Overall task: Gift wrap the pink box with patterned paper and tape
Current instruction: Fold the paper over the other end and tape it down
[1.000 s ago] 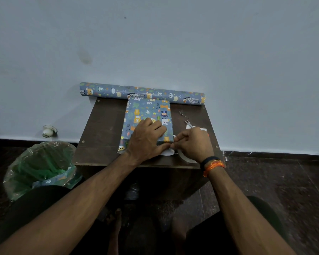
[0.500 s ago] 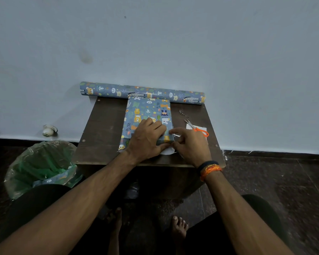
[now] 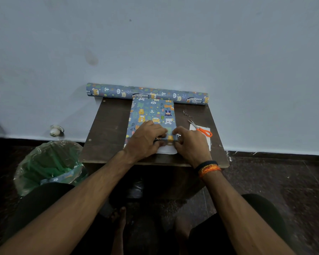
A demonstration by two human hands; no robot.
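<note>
Where both hands meet, wrapped box (image 3: 153, 115) under left fingers (image 3: 159, 130), right fingers (image 3: 177, 130) beside.

dark wooden tabletop (image 3: 107, 129) carries wrapped box (image 3: 153, 115) at centre, paper roll (image 3: 147, 93) along far edge, orange scissors (image 3: 201, 128) on white sheet (image 3: 207, 139) at right.

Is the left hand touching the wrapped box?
Touching. The head view shows the left hand lying flat on the near end of the wrapped box, fingers pressing the paper.

right hand (image 3: 191, 142) shifted onto box corner (image 3: 171, 138)
</note>
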